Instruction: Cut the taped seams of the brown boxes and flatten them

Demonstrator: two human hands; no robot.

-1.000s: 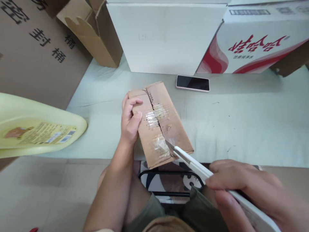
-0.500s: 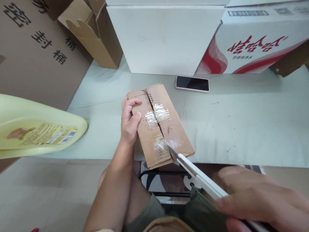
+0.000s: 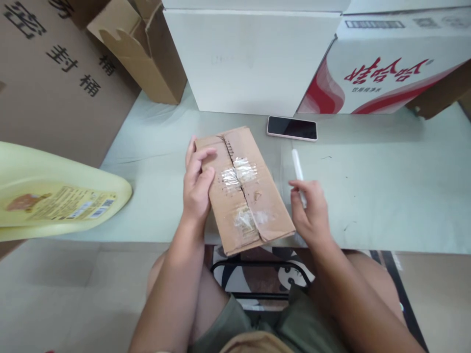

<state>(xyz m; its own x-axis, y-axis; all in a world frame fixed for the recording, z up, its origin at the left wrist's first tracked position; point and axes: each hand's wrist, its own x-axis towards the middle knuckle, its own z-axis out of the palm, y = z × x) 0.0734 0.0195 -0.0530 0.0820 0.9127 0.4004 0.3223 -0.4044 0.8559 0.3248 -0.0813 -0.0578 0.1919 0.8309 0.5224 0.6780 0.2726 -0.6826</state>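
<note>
A small brown cardboard box with torn clear tape along its slit middle seam lies on the pale green table, overhanging the near edge. My left hand rests flat on the box's left flap, fingers on top. To the right of the box, my right hand holds a white utility knife by its lower end. The knife points away from me and lies low over the table, clear of the box.
A phone lies screen-up behind the box. A white carton, a red-and-white printed carton and open brown boxes line the back. A large brown carton and a yellow plastic container stand at left.
My right hand drew the knife out of the box's near seam end and swung it up to the table right of the box. The left hand and box stayed put.
</note>
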